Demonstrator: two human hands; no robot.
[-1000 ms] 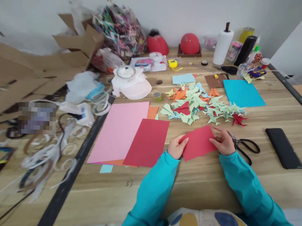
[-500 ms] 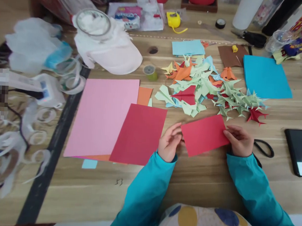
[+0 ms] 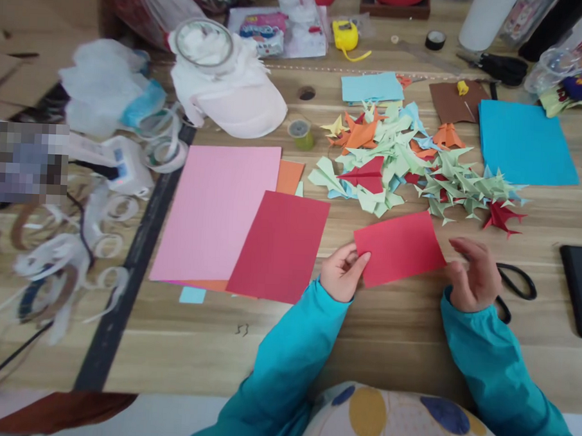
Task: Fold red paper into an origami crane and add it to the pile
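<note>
A small red sheet of paper (image 3: 400, 250) is pinched at its left edge by my left hand (image 3: 342, 272), thumb on top. Beside its right corner my right hand (image 3: 475, 274) is open, thumb and fingers apart, with nothing in it. Behind the sheet lies a heap of folded paper figures (image 3: 395, 155) in pale green, orange, blue and red. To the left, a larger dark red sheet (image 3: 284, 250) overlaps a pink sheet (image 3: 219, 208). Partly hidden behind my right hand are the black handles of scissors (image 3: 519, 282).
A blue paper stack (image 3: 525, 145) lies at the right, above a black phone (image 3: 580, 288). A spool (image 3: 300, 135), white cap (image 3: 247, 107) and yellow tape measure (image 3: 346, 37) are farther back. Tape rolls and paper strips (image 3: 53, 252) clutter the left.
My right hand has let go of the small red sheet and opened. My left thumb has moved onto the sheet's left edge. The whole view has shifted a little to the left.
</note>
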